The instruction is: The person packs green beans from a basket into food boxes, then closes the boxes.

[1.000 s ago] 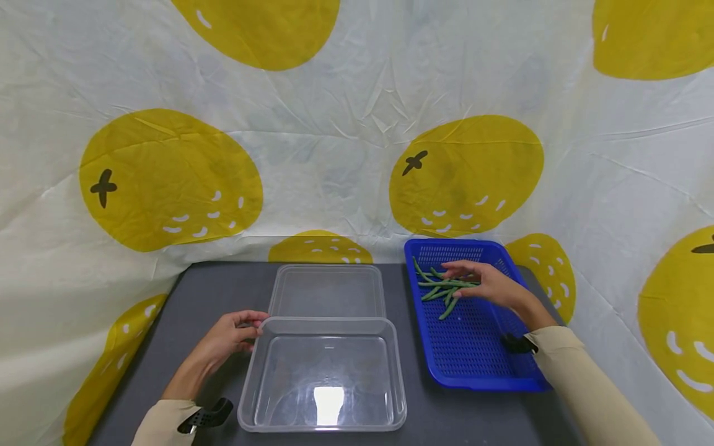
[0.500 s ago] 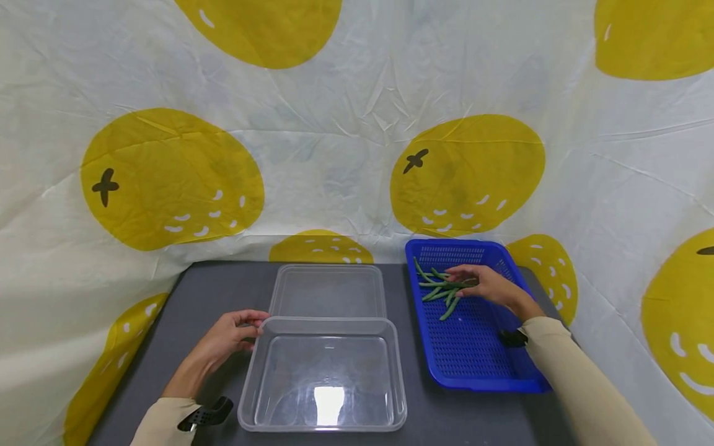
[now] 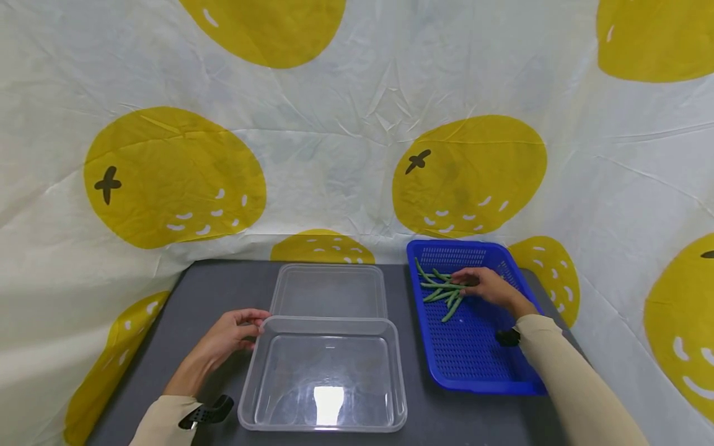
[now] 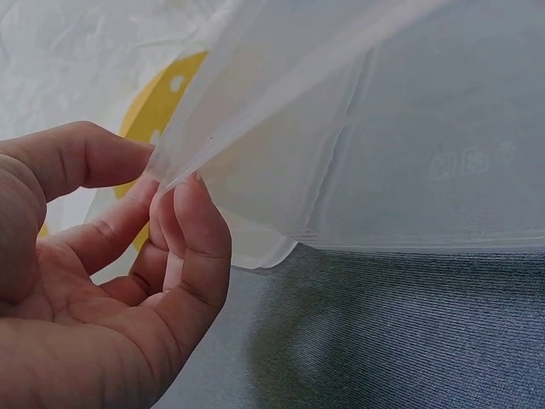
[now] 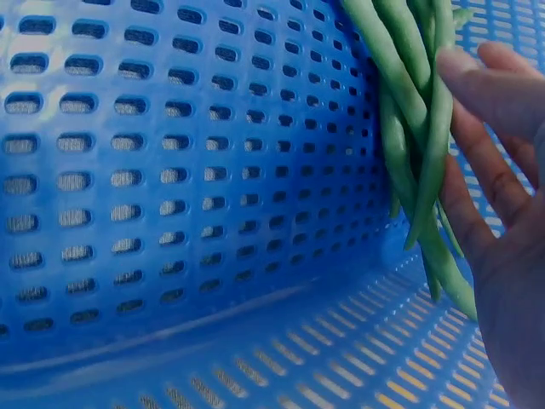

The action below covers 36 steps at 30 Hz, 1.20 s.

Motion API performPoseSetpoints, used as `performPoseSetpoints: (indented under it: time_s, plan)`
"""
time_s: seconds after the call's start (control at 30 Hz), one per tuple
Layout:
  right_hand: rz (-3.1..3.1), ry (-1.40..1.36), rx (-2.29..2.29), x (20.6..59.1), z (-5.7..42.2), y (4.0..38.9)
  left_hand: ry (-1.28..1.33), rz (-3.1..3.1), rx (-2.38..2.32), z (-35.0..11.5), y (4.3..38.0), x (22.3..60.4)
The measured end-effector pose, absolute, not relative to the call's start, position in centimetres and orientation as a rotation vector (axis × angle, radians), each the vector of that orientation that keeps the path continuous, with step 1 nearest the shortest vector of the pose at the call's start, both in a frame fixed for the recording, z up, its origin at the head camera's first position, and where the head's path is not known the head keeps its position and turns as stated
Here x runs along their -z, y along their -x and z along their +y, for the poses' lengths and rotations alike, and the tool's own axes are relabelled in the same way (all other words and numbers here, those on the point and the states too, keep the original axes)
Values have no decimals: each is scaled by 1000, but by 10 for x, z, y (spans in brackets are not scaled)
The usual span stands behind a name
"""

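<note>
On the left, my left hand [image 3: 229, 337] pinches the upper left corner of a clear plastic container [image 3: 322, 428]. The left wrist view has thumb and fingertips on either side of its rim [image 4: 192, 158]. Inside a blue plastic basket [image 3: 474, 353], my right hand [image 3: 485, 288] reaches over a small pile of green beans [image 3: 452, 309]. Seen from the right wrist, the thumb lies against one green bean [image 5: 438, 119] while curled fingers [image 5: 490, 175] sit along the pile's side. In the head view this hand covers the right ends of the beans.
Behind the container a flat clear lid [image 3: 329, 291] lies on the dark grey table [image 3: 217, 282]. The basket stands to the container's right, its sides full of slots. A white curtain with yellow fruit prints [image 3: 329, 179] hangs behind and at both sides.
My right hand has drawn slightly back to the right and its fingers have closed in around the bean ends. The left hand and the container stay in place.
</note>
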State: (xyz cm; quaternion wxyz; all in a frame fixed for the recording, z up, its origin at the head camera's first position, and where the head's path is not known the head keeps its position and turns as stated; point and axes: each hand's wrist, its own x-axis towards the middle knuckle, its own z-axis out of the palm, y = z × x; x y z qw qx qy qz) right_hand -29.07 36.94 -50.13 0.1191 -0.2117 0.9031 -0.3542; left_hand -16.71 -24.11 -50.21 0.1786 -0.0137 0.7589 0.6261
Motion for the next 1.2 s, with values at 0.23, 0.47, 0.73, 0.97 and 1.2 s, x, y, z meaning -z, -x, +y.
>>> performPoseSetpoints:
  time_s: [0.23,0.47,0.73,0.97,1.2]
  plan:
    - [2751,554,912,506,365,295,53,2135,-1770,-241,167,501]
    - [2824,593,801,511,364,295,45,2121,-1775,-242,167,504]
    - [2829,644,775,507,366,292,49,2128,-1772,-243,167,506]
    - [2808,662,797,494,369,285,31,2145,-1777,-244,168,509]
    - [2713,650,870,483,369,282,57,2153,-1770,-243,169,508]
